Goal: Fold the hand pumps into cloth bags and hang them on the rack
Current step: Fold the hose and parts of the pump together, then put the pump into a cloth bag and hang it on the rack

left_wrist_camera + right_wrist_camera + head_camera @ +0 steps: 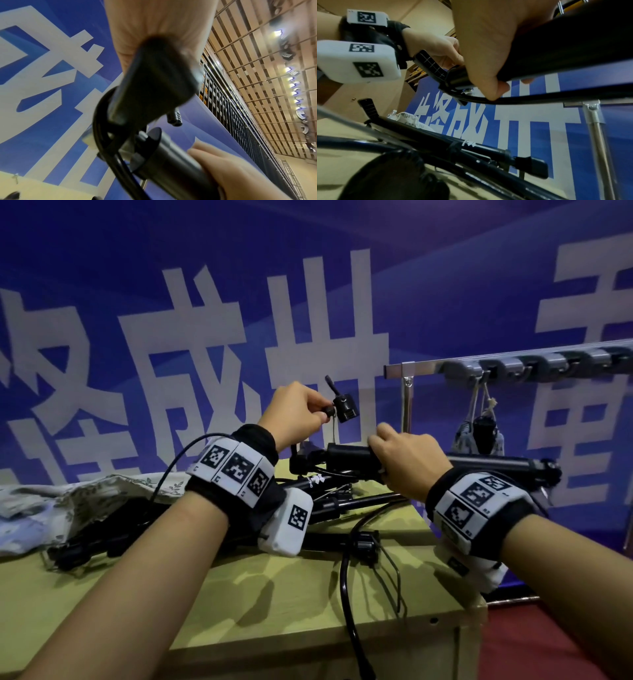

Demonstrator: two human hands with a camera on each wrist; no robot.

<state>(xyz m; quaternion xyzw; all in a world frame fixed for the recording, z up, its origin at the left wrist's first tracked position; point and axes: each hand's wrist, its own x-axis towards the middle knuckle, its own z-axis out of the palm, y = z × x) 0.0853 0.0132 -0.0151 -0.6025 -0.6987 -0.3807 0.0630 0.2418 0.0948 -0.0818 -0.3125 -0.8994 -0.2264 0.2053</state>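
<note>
Black, smooth and cylindrical, the hand pump [349,460] you hold lies level at 12 o'clock above the table [239,594]; your right hand [407,463] is wrapped round its barrel, and your left hand [298,412] pinches the small boxy nozzle head [346,408] on its hose. More pumps [325,501] lie piled beneath. At 9 o'clock a crumpled floral cloth bag [68,501] lies. At 2 o'clock a filled bag [479,436] hangs by its drawstring from the metal rack [424,369], something dark showing at its mouth.
</note>
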